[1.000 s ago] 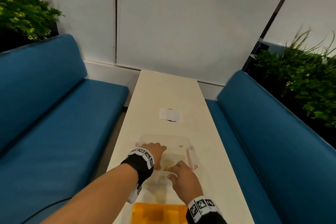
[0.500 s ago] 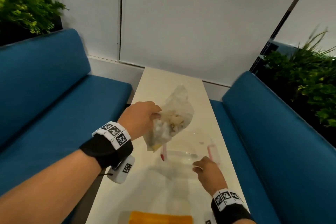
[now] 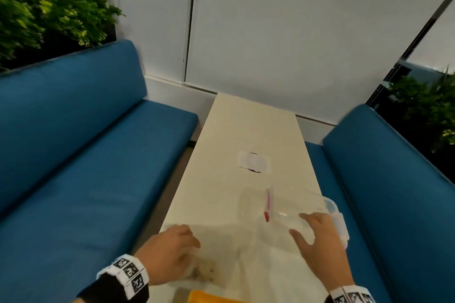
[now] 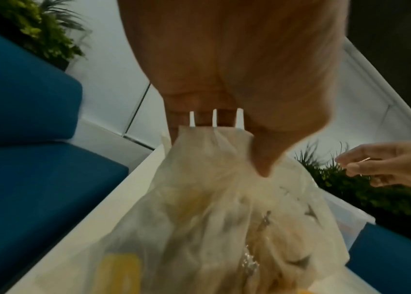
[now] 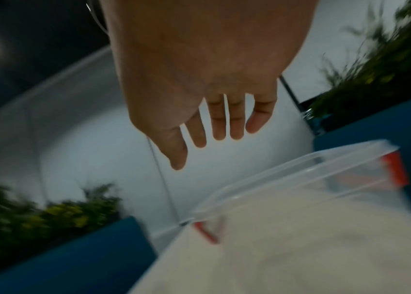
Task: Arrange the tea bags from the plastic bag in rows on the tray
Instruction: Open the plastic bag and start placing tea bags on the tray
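Office/café lounge booth – blue benches w/ narrow table, planters.

No readable text anywhere (the wristbands carry only coded squares)

Dim, soft indoor light; wrist views motion-blurred.

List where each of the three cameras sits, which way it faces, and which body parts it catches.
Head: worn high, looking forward and down the table; shows both forearms, left hand and right hand.
Left wrist: looks along the left hand at the plastic bag it grips; the right hand shows at the right edge.
Right wrist: looks along the open right hand at the clear container.
Shared: head and right wrist both show the container; head and left wrist both show the bag.
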`<action>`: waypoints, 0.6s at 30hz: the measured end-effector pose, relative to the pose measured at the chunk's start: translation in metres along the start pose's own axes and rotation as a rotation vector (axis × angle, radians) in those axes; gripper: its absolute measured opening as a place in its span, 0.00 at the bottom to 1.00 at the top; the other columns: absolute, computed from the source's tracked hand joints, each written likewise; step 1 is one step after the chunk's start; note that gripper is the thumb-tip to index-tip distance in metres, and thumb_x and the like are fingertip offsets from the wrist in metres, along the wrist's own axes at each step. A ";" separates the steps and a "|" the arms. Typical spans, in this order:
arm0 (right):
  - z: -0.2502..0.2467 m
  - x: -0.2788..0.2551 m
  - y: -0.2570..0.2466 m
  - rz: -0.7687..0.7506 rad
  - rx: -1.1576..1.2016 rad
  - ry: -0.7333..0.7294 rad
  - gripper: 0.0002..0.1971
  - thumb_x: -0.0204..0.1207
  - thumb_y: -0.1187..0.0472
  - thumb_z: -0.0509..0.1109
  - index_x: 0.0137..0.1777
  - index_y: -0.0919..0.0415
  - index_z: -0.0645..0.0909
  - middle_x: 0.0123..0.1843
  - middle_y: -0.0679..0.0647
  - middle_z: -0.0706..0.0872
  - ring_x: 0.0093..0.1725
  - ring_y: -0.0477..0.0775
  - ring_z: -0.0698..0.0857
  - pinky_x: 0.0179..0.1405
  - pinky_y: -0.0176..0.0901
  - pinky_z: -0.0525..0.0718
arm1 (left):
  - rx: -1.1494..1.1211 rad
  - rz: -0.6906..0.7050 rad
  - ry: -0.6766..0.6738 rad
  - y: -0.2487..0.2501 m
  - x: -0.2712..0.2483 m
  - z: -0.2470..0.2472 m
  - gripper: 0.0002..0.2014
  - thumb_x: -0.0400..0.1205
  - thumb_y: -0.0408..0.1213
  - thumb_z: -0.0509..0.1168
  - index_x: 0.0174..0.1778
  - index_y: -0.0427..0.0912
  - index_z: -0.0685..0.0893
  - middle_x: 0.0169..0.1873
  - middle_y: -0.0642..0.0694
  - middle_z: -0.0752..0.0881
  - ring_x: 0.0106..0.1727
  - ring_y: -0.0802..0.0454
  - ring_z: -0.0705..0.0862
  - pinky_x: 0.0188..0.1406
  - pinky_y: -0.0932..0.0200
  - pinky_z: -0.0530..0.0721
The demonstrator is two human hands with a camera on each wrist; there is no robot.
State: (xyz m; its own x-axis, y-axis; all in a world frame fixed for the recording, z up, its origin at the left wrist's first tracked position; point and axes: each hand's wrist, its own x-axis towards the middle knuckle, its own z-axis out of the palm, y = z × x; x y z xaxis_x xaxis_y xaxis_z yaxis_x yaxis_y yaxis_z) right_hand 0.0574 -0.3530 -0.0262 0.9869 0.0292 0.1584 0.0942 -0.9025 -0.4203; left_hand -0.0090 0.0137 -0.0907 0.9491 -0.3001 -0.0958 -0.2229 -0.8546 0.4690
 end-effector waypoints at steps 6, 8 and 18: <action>0.060 0.010 -0.083 0.078 0.247 -0.392 0.28 0.77 0.42 0.73 0.75 0.49 0.74 0.72 0.48 0.77 0.63 0.46 0.83 0.58 0.34 0.79 | -0.449 -0.374 0.562 -0.030 0.004 -0.012 0.16 0.81 0.58 0.69 0.63 0.59 0.85 0.67 0.62 0.77 0.64 0.60 0.82 0.59 0.58 0.80; 0.090 0.022 -0.089 0.154 0.187 -0.488 0.35 0.78 0.39 0.69 0.81 0.53 0.66 0.78 0.55 0.71 0.74 0.55 0.78 0.68 0.43 0.75 | -0.539 -0.606 0.354 -0.045 0.021 -0.012 0.27 0.82 0.57 0.69 0.75 0.51 0.77 0.74 0.49 0.76 0.69 0.47 0.82 0.65 0.51 0.79; 0.096 0.038 -0.104 0.209 0.499 -0.273 0.12 0.77 0.69 0.69 0.38 0.52 0.87 0.38 0.52 0.90 0.39 0.55 0.88 0.46 0.59 0.91 | -0.701 -0.440 0.405 -0.049 0.031 -0.038 0.09 0.80 0.35 0.75 0.36 0.53 0.92 0.38 0.56 0.93 0.46 0.56 0.90 0.50 0.56 0.87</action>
State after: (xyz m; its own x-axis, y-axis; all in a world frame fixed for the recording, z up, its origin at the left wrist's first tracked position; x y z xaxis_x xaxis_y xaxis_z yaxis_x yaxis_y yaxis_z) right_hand 0.0975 -0.2168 -0.0621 0.9828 0.0421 -0.1800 -0.1206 -0.5922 -0.7967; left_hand 0.0401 0.0624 -0.0835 0.9512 0.2756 -0.1386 0.2369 -0.3648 0.9005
